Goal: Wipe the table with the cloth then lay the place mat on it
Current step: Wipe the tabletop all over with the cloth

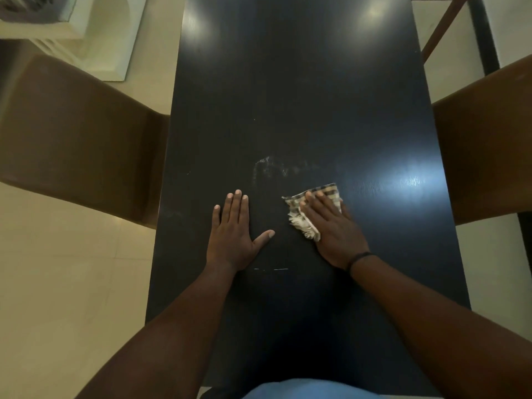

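A long black table [288, 96] runs away from me. My right hand [331, 228] presses flat on a checked, fringed cloth [305, 220] lying on the table's near right part; the cloth sticks out past my fingertips and on the thumb side. My left hand [233, 234] rests flat on the bare tabletop to the left of the cloth, fingers straight and thumb spread. A pale smear [270, 168] shows on the surface just beyond both hands. No place mat is in view.
A brown chair [80, 139] stands against the table's left side and another brown chair [489, 145] against the right. White furniture [66, 24] sits at the far left on the pale tiled floor [72, 269].
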